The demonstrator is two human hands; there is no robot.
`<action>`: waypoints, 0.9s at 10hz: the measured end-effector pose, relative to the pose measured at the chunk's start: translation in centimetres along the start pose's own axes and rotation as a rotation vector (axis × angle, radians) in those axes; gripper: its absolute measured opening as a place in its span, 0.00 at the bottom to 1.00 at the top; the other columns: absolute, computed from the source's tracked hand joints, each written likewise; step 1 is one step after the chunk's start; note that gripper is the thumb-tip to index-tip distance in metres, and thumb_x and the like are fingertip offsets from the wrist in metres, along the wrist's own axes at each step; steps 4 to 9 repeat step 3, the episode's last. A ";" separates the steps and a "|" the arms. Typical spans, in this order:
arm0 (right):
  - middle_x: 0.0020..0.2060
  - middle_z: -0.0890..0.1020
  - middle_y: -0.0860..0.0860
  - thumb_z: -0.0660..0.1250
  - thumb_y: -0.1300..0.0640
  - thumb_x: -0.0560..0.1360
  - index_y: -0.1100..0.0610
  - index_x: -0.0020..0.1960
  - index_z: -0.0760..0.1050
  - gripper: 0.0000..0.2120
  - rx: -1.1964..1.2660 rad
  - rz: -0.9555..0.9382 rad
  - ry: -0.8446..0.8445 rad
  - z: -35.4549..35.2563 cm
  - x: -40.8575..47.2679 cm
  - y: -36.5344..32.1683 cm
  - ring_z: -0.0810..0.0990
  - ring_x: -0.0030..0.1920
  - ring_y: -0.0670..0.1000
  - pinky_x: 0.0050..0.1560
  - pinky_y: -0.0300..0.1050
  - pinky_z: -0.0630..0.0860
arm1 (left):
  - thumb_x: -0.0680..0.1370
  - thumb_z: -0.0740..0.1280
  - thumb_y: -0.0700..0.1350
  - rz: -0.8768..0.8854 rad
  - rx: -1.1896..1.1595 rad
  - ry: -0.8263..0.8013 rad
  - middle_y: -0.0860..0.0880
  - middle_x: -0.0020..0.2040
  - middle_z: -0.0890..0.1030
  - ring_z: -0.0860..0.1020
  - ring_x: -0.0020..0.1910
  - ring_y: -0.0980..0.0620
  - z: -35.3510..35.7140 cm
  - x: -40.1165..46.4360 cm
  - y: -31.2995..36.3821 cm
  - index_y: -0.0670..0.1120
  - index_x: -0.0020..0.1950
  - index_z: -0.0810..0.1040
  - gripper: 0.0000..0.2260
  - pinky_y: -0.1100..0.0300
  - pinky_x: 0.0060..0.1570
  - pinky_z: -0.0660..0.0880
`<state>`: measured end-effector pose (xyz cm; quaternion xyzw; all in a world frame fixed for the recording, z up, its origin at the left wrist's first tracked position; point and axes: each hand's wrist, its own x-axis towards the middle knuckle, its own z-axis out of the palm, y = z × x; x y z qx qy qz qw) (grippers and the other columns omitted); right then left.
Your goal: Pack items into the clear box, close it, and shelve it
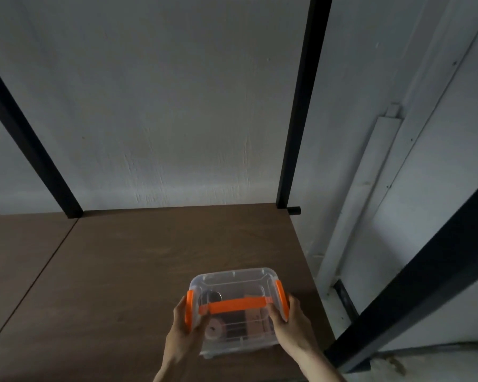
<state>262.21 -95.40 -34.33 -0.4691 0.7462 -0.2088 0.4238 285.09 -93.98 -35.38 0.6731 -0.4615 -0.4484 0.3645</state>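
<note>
Gripping one lidded clear box on shelf: left hand, right hand clasp ends; two orange latches.

2 bare hands, bare forearms, no sleeves

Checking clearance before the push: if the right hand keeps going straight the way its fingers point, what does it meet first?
The right hand grips the clear box at its orange latch, fingers pointing toward the back. Ahead lies bare shelf board, then probably the black upright post or the wall; depth is unclear.
</note>
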 end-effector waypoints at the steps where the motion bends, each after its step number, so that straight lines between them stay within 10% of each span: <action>1: 0.76 0.68 0.54 0.54 0.33 0.78 0.54 0.80 0.53 0.38 -0.204 -0.112 0.092 -0.8 -1.4 -0.1 0.74 0.70 0.54 0.68 0.53 0.73 | 0.66 0.56 0.81 0.010 0.115 0.100 0.62 0.50 0.84 0.84 0.52 0.54 -1.1 -1.1 0.7 0.68 0.63 0.76 0.32 0.52 0.48 0.79; 3: 0.67 0.74 0.46 0.52 0.33 0.78 0.44 0.79 0.55 0.32 -0.567 -0.443 0.276 -2.0 -4.9 0.3 0.74 0.67 0.48 0.67 0.45 0.73 | 0.69 0.49 0.78 0.248 0.654 0.177 0.56 0.64 0.78 0.77 0.61 0.51 -3.6 -3.7 1.2 0.65 0.72 0.66 0.35 0.51 0.54 0.77; 9: 0.67 0.74 0.46 0.52 0.33 0.78 0.44 0.79 0.55 0.32 -0.567 -0.443 0.276 -2.0 -4.9 0.3 0.74 0.67 0.48 0.67 0.45 0.73 | 0.69 0.49 0.78 0.248 0.654 0.177 0.56 0.64 0.78 0.77 0.61 0.51 -3.6 -3.7 1.2 0.65 0.72 0.66 0.35 0.51 0.54 0.77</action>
